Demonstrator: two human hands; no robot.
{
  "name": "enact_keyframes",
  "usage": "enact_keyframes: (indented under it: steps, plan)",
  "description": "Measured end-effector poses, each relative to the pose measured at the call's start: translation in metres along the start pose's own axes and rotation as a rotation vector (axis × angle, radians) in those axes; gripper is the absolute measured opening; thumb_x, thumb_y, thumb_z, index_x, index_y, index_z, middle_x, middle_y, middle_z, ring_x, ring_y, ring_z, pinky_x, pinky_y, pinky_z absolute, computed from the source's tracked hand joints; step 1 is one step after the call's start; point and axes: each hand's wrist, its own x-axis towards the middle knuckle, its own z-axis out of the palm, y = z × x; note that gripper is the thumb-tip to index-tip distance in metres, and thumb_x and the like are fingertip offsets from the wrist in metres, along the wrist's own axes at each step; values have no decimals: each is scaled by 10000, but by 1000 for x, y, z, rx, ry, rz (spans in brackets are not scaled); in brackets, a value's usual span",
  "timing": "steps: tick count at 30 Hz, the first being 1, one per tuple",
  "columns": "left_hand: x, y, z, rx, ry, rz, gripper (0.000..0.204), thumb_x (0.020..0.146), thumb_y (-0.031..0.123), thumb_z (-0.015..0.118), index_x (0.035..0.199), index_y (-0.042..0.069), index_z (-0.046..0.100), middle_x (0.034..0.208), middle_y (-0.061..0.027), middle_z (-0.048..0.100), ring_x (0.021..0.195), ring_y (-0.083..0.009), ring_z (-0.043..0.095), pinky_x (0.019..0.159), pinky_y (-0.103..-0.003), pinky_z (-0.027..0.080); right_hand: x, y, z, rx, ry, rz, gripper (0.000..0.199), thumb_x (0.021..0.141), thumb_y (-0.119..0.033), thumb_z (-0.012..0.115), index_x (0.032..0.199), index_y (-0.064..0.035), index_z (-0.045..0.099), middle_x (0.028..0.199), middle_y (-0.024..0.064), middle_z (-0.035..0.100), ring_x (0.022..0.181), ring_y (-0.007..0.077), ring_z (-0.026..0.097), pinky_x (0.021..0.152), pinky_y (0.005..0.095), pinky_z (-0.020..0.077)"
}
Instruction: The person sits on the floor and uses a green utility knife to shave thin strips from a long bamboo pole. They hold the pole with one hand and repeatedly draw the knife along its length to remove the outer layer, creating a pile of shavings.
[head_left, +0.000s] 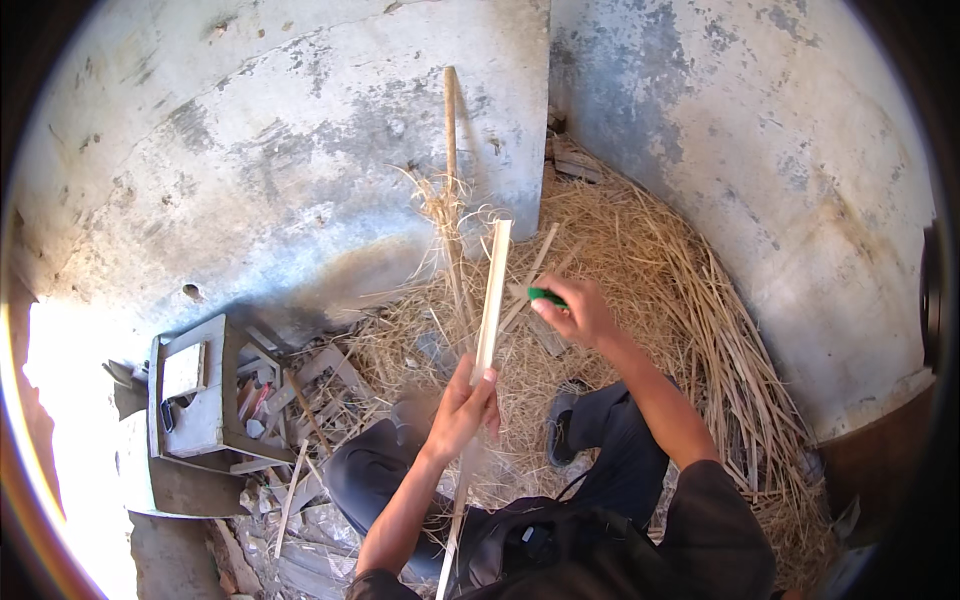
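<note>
My left hand (462,410) is closed around a long pale wooden strip (494,290), which looks like split bamboo. The strip slants upward away from me, and its lower end runs down past my lap. To the right of the strip, my right hand (582,314) is wrapped around the green handle of a knife (546,296). A short blade seems to point left from the handle toward the strip, though it is hard to make out against the straw. The knife looks apart from the strip.
Straw-like shavings (640,260) cover the floor, with long thin strips (730,370) piled along the right wall. A wooden pole (450,120) leans on the wall ahead. At left lies a small worn cabinet (215,425) amid scrap wood. My shoe (562,430) rests among the shavings.
</note>
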Motion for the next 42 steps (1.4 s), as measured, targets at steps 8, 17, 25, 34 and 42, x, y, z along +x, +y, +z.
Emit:
enact_keyframes:
  steps: [8,17,25,34,42]
  plan:
    - [2,-10,-7,-204,-18,-17,240,1120,332,453,1062,101,482,749,-12,467,546,-114,429,514,-264,402,-4,-31,17,23,-96,-102,257,973,-339,724,1017,-87,700,817,61,726,617,225,697,557,345,534]
    - [-1,-3,-4,6,43,-5,283,1137,314,435,1008,68,495,754,19,465,617,-64,441,542,-247,375,-8,-30,29,3,-108,-225,292,954,-335,743,989,-46,728,829,89,734,627,243,711,555,345,556]
    - [4,-19,-4,148,108,131,215,1113,223,506,1140,15,554,786,27,495,667,-51,446,576,-260,397,-7,-36,29,11,-161,-200,313,943,-370,747,973,-59,731,835,77,740,611,244,705,547,351,553]
    - [4,-16,-3,243,152,77,170,1086,185,560,1126,20,560,756,36,523,630,-48,477,545,-264,409,-10,-37,36,-6,-109,-285,314,930,-377,756,957,-66,726,866,63,761,613,242,713,531,341,546]
    - [4,-18,-3,294,174,84,158,1083,185,553,1108,29,557,736,22,537,611,-58,489,536,-274,421,-8,-40,34,-70,-91,-275,306,923,-385,768,935,-81,738,843,27,759,601,189,712,512,313,540]
